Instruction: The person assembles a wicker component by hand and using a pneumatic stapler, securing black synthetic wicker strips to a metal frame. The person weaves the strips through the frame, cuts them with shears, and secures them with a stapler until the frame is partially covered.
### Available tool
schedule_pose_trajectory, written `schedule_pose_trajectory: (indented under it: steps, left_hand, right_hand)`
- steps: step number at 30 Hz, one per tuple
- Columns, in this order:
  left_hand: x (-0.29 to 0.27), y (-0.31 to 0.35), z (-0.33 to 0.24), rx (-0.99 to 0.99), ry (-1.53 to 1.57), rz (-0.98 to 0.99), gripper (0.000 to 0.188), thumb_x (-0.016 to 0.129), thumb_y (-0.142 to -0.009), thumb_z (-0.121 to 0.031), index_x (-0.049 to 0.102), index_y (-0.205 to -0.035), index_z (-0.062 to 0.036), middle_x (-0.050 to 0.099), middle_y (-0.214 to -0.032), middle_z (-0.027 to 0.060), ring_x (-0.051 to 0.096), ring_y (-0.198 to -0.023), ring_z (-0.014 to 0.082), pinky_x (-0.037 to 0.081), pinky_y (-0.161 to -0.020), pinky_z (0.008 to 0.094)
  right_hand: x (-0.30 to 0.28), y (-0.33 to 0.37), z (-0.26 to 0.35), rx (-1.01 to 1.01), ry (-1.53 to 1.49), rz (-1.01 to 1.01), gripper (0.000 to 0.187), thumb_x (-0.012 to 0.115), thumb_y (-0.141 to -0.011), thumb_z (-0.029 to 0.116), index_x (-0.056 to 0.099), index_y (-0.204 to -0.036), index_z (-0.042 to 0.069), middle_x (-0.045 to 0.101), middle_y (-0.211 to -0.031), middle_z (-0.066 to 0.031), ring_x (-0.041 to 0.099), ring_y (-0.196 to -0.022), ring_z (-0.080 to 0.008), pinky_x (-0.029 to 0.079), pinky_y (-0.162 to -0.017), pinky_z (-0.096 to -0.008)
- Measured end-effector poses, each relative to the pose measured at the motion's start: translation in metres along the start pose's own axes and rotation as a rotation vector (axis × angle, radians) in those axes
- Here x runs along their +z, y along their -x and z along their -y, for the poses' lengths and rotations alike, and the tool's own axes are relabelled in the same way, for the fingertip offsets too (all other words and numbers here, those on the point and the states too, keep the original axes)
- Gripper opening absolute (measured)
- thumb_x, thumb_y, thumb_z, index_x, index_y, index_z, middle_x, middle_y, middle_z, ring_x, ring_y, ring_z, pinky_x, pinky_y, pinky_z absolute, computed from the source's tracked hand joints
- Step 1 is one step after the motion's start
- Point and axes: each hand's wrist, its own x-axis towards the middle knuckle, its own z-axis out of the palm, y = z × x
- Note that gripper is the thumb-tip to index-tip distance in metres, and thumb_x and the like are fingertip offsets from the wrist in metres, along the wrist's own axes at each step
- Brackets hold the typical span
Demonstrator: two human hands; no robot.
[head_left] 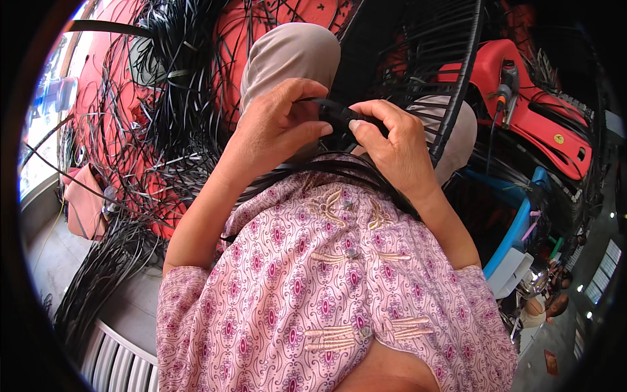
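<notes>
Over my lap, both hands work on a black plastic strip (336,112) that curves between them. My left hand (277,127) is curled around one end, the forefinger bent on top and the thumb pointing inward. On the other side, my right hand (395,140) pinches the strip between thumb and fingers. More black strips (287,171) lie across my waist below the hands. Just past my right hand leans a dark frame (465,72) strung with rows of black strip, resting by my knee. My palms hide part of the held strip.
A tangle of black strips (186,72) spreads over red material (98,98) on the left. At right are a red plastic seat (522,111) holding a tool with an orange part (503,97), and a blue bin (516,228). A pink bag (85,202) sits far left; people (548,304) show at lower right.
</notes>
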Motion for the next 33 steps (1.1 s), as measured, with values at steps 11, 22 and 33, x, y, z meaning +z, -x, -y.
schedule_pose_trajectory:
  steps: [11,22,33]
  left_hand:
    - [0.028,0.03,-0.009,0.275,-0.302,-0.296,0.024,0.078,-0.077,-0.006,0.066,-0.098,-0.0028,0.065,-0.087,0.0102,0.065,-0.075,0.0232,0.052,-0.066,0.0317]
    - [0.043,0.016,0.001,0.309,-0.39,-0.397,0.021,0.073,-0.081,-0.012,0.059,-0.093,-0.0043,0.063,-0.091,0.0109,0.064,-0.077,0.0294,0.05,-0.064,0.0374]
    - [0.047,0.017,0.002,0.314,-0.424,-0.403,0.023,0.072,-0.081,-0.008,0.057,-0.097,-0.0034,0.064,-0.089,0.0117,0.065,-0.075,0.0272,0.051,-0.065,0.0348]
  right_hand:
    - [-0.019,-0.014,-0.011,-0.076,-0.215,0.288,0.031,0.064,-0.088,0.012,0.066,-0.116,-0.001,0.069,-0.109,-0.0136,0.066,-0.101,-0.0213,0.051,-0.087,-0.0304]
    - [-0.01,-0.011,-0.021,-0.142,-0.277,0.191,0.031,0.063,-0.086,0.008,0.066,-0.116,-0.002,0.071,-0.103,-0.0139,0.069,-0.094,-0.0192,0.053,-0.084,-0.0295]
    - [-0.009,-0.013,-0.021,-0.188,-0.222,0.149,0.032,0.064,-0.084,0.01,0.065,-0.114,-0.001,0.071,-0.095,-0.0155,0.069,-0.085,-0.0203,0.054,-0.077,-0.0319]
